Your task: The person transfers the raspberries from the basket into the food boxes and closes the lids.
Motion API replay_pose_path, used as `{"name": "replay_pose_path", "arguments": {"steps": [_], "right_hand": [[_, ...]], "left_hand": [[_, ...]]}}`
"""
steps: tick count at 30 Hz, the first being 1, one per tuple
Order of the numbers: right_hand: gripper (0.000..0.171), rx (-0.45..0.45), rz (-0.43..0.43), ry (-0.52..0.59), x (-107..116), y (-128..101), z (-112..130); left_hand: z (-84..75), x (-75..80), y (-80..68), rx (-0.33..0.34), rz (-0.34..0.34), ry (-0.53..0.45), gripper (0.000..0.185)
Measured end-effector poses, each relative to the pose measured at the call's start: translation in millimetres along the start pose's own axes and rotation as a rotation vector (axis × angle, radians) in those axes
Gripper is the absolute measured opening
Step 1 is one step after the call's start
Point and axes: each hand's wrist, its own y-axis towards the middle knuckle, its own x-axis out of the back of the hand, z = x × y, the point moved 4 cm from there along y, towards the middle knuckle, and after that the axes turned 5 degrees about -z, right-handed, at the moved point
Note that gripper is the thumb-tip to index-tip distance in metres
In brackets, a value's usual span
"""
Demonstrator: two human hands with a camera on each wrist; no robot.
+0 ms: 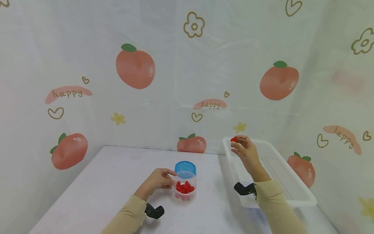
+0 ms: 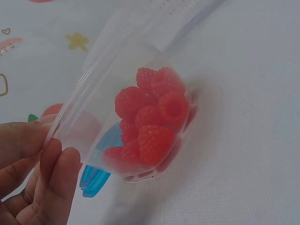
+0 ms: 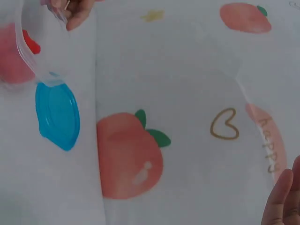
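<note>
My left hand (image 1: pixel 160 178) holds a clear plastic cup (image 2: pixel 93 136) at its rim, thumb on one side and fingers on the other. Inside the cup lie several red raspberries (image 2: pixel 154 112). A blue lid (image 1: pixel 185 167) is at the cup's far side, flipped back. Over the far left corner of a white basket (image 1: pixel 304 202), my right hand (image 1: pixel 246 154) is raised and pinches a single red raspberry (image 1: pixel 233 139) between thumb and fingertips. In the right wrist view only part of that hand shows at the lower right, with the berry out of frame.
The white perforated basket stands along the right side of the white table (image 1: pixel 128 162). Behind the table hangs a pale curtain (image 1: pixel 163 117) printed with peaches, hearts and flowers. Each wrist carries a black camera (image 1: pixel 155 211) over a beige sleeve.
</note>
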Motion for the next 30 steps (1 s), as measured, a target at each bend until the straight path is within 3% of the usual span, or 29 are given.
{"name": "replay_pose_path", "arguments": {"steps": [16,21,30], "right_hand": [[0.027,0.015,0.018,-0.082,-54.2,-31.3,-33.3],[0.033,-0.005,0.04,-0.121,-67.7,-41.3,-48.4],[0.03,-0.072,0.111,-0.202,-85.1,-57.6,-72.1]], "left_hand": [[0.8,-0.6,1.5,0.005,-0.002,0.002,0.033],[1.2,-0.2,1.7,0.001,-0.004,0.008,0.034],[-0.3,-1.2,-0.1,-0.007,-0.008,0.018,0.033]]}}
